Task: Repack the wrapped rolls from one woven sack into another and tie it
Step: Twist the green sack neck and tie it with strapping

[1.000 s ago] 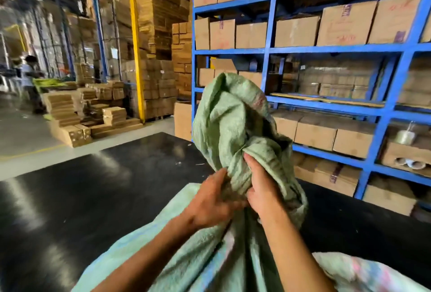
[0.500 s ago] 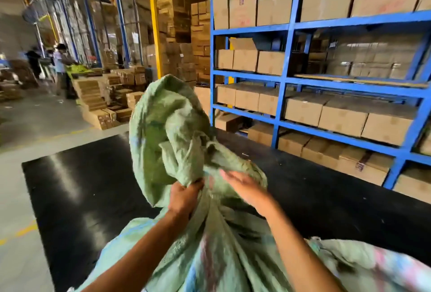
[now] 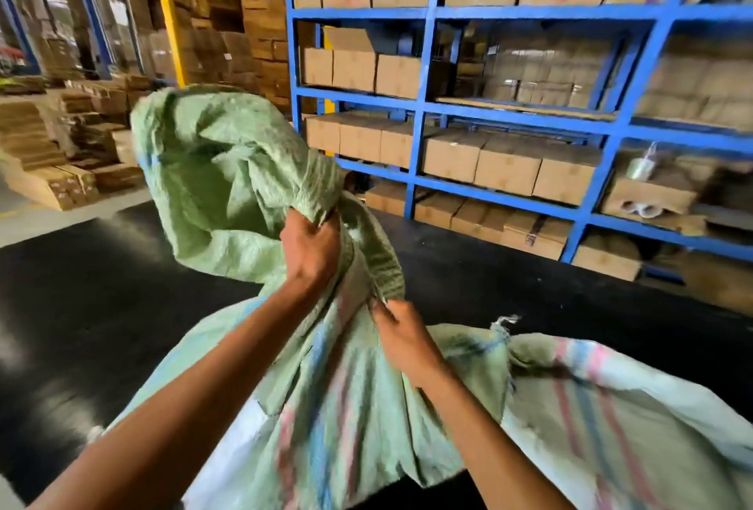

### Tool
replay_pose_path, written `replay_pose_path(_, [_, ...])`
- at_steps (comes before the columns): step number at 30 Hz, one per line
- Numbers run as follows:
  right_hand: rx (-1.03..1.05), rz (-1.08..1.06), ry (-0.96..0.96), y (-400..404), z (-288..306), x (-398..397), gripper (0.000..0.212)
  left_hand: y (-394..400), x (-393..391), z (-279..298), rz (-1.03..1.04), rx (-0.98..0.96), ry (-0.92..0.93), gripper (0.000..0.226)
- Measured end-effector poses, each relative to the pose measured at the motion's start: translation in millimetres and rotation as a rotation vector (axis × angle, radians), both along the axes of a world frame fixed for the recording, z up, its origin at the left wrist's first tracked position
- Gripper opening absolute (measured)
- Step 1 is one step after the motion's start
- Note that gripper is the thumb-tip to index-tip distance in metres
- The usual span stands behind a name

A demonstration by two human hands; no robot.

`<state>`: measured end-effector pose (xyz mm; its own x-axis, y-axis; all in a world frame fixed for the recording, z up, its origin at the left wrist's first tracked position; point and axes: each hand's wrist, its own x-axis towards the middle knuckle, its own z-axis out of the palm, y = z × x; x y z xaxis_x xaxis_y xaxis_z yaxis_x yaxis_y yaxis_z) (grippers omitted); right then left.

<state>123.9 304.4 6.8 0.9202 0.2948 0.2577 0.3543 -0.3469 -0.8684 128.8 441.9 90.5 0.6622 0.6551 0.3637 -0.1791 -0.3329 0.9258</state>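
A pale green woven sack (image 3: 212,167) stands in front of me, its gathered top bunched into a loose flap that leans up and to the left. My left hand (image 3: 311,248) grips the bunched neck from the left. My right hand (image 3: 401,330) pinches a fold of the same sack lower down, at the right of the neck. A second woven sack (image 3: 603,399) with pink and blue stripes lies at the lower right, its knotted corner pointing toward my right hand. No wrapped rolls are visible; the fabric hides whatever is inside.
The sacks rest on a black floor mat (image 3: 81,305). A blue metal rack (image 3: 419,110) full of cardboard boxes stands close behind and to the right. Stacks of flat cardboard (image 3: 53,159) lie at the left, and a yellow post (image 3: 167,8) rises behind them.
My left hand has risen and closed round the sack's neck. My right hand dropped lower and now pinches the fabric. The loose top flopped further left, and my view swung right.
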Motion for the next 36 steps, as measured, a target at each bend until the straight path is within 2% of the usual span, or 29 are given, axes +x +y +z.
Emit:
replay_pose_path(6, [0.191, -0.104, 0.367, -43, 1, -39, 0.028, -47, -15, -5, -0.189, -0.133, 0.001, 0.045])
replay_pose_path(9, [0.222, -0.204, 0.463, -73, -1, -60, 0.026, -79, -26, -14, -0.320, -0.165, 0.041, 0.037])
replay_pose_path(12, [0.241, -0.286, 0.477, -102, -2, -86, 0.017, -113, -35, -16, -0.447, -0.188, 0.068, 0.020])
replay_pose_path(14, [0.299, -0.337, 0.474, -121, -2, -102, 0.014, -138, -44, -11, -0.542, -0.134, 0.051, 0.015])
replay_pose_path(16, [0.275, -0.424, 0.447, -145, -5, -120, 0.013, -169, -56, -11, -0.616, -0.095, 0.024, 0.028])
replay_pose_path(19, [0.178, -0.522, 0.362, -171, 0, -138, 0.038, -201, -69, -9, -0.684, -0.065, -0.018, 0.039])
replay_pose_path(21, [0.120, -0.586, 0.307, -193, -1, -151, 0.039, -231, -74, -16, -0.728, -0.026, 0.013, 0.047])
replay_pose_path(23, [0.036, -0.650, 0.279, -215, -9, -163, 0.039, -263, -80, -32, -0.775, 0.059, 0.068, 0.057])
replay_pose_path(27, [-0.100, -0.595, 0.449, -265, -33, -186, 0.024, -311, -96, -88, -0.830, 0.300, 0.277, 0.060])
replay_pose_path(29, [-0.118, -0.604, 0.484, -301, -47, -197, 0.033, -329, -104, -121, -0.851, 0.423, 0.352, 0.060])
replay_pose_path(32, [-0.118, -0.715, 0.459, -368, -67, -204, 0.033, -348, -107, -157, -0.859, 0.614, 0.470, 0.060])
replay_pose_path(34, [-0.101, -0.821, 0.483, -419, -80, -206, 0.021, -366, -101, -162, -0.799, 0.717, 0.531, 0.054])
replay_pose_path(36, [-0.140, -0.896, 0.487, -469, -95, -201, 0.020, -381, -94, -161, -0.748, 0.766, 0.580, 0.051])
